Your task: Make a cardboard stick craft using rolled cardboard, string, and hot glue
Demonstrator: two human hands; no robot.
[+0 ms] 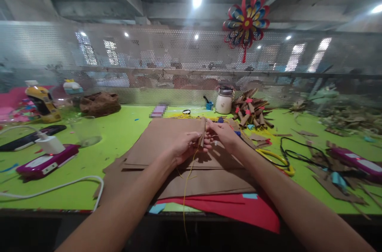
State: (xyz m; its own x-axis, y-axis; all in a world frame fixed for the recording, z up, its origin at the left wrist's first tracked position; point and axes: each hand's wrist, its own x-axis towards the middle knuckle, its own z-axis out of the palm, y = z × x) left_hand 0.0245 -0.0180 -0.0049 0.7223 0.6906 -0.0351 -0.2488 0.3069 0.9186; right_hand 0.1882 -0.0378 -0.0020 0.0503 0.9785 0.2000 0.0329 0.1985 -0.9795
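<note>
A small roll of brown paper stands nearly upright between my hands. My left hand pinches its lower part between thumb and fingers. At the roll's upper right side my right hand has its fingers closed against it; part of their grip is hidden. A thin yellow string hangs from the roll's lower end down past the table edge. Under my hands lie stacked brown paper sheets, with red paper sticking out beneath them at the front.
Finished-looking brown paper rolls are heaped behind my right hand, beside a lidded jar. Purple power strips sit left and right. A black cable, yellow loop, plastic cup and paper scraps lie about.
</note>
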